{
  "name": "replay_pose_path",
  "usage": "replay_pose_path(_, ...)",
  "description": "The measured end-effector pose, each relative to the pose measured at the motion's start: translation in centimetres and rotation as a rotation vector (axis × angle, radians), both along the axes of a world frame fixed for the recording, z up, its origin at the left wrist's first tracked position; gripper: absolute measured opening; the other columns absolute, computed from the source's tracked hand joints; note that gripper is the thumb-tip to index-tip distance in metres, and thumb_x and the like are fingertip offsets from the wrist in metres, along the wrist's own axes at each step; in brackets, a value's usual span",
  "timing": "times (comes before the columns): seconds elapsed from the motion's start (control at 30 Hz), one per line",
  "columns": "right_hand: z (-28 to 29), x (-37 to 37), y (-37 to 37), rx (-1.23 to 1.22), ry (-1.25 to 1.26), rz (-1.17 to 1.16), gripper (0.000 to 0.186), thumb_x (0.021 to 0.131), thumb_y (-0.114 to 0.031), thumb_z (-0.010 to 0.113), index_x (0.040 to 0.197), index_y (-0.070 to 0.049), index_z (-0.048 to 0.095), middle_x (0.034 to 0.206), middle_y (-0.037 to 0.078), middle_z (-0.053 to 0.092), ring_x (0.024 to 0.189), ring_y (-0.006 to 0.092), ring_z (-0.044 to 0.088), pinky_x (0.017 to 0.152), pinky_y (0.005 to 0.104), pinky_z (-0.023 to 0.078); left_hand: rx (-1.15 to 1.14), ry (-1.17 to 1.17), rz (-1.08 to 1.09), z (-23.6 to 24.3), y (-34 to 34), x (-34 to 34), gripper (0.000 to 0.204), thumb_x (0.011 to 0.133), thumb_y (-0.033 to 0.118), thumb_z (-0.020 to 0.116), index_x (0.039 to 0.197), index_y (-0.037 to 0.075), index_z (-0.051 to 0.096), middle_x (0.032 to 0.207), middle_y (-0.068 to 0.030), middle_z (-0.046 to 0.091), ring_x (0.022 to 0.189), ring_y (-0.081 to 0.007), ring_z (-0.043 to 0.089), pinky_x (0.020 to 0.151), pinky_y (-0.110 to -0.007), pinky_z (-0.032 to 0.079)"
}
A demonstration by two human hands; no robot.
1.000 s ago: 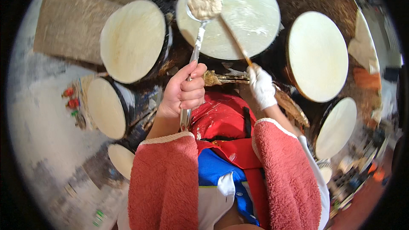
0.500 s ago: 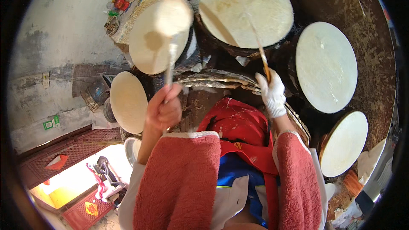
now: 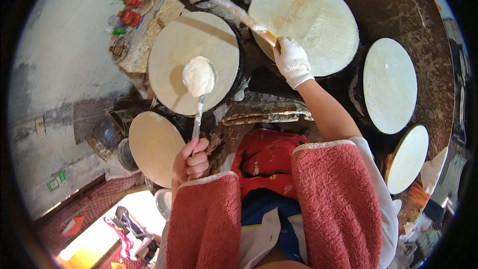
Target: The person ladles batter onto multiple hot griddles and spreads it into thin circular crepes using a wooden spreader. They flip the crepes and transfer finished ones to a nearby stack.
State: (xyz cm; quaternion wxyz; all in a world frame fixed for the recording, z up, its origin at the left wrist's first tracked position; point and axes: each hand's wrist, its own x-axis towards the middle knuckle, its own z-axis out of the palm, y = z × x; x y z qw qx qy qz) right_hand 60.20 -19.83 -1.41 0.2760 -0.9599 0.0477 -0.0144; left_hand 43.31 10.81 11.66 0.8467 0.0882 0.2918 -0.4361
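Observation:
My bare left hand [image 3: 190,162] is closed round the handle of a metal ladle [image 3: 199,75] heaped with thick, pale batter. The ladle hangs over a round, cream-coloured sheet like a thin pancake [image 3: 184,45], which covers a griddle at the far left. In a white glove, my right hand [image 3: 292,60] grips the orange-brown end of a long stick [image 3: 244,18]. The stick slants away to the left, its far end blurred by motion. Below the gloved hand lies the near-left edge of a larger pale sheet [image 3: 313,25] on another griddle.
More round pale sheets lie at the near left [image 3: 157,147], the right [image 3: 390,84] and the near right [image 3: 408,159]. Red-labelled bottles [image 3: 130,17] stand on a ledge at the far left. Layered, crusted boards [image 3: 266,112] edge the griddles in front of me.
My right hand has moved left and away from me, and the stick has swung from pointing ahead to slanting left. The ladle is lower in the picture and sharper. The whole view has shifted.

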Motion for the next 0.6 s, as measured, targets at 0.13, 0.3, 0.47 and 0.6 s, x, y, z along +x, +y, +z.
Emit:
replay_pose_path(0.13,3.9,0.6,-5.8,0.404,-0.046,-0.335,0.029,0.088,-0.030,0.063,0.098,-0.004,0.068,0.084,0.017,0.067,0.075,0.0251,0.065,0.068,0.0352,0.050,-0.045,-0.212,0.006,2.2,1.5,0.6,0.028,0.104,0.033,0.032,0.082,0.016,0.034,0.044,0.0108,0.016,0.031,-0.0016,0.016,0.026,-0.020,0.018)
replay_pose_path(0.3,10.0,-4.7,-18.8,0.933,-0.509,-0.792,0.027,0.083,-0.025,0.070,0.093,0.000,0.065,0.065,0.002,0.059,0.052,0.0123,0.052,0.049,0.0276,0.042,0.163,-0.670,-0.194,7.1,0.3,0.0,0.029,0.104,0.035,0.030,0.084,0.014,0.035,0.045,0.0051,0.018,0.031,-0.0062,0.016,0.027,-0.024,0.015)
replay_pose_path(0.47,11.3,-18.9,-30.5,1.175,-0.768,-1.043,0.026,0.088,-0.026,0.067,0.074,-0.011,0.053,0.050,-0.005,0.039,0.038,0.0069,0.029,0.036,0.0246,0.021,0.214,-0.401,-0.493,6.9,-6.6,-2.1,0.032,0.103,0.035,0.037,0.079,0.015,0.035,0.047,0.0052,0.022,0.033,-0.0060,0.021,0.029,-0.024,0.019)
replay_pose_path(0.6,10.1,-34.7,-37.3,1.069,-0.895,-1.310,0.021,0.088,-0.031,0.067,0.089,-0.013,0.057,0.060,-0.004,0.046,0.044,0.0071,0.034,0.041,0.0229,0.031,-0.207,0.048,-0.513,2.7,-15.4,-4.2,0.031,0.105,0.033,0.029,0.082,0.012,0.035,0.049,0.0071,0.023,0.035,-0.0033,0.023,0.030,-0.021,0.022)
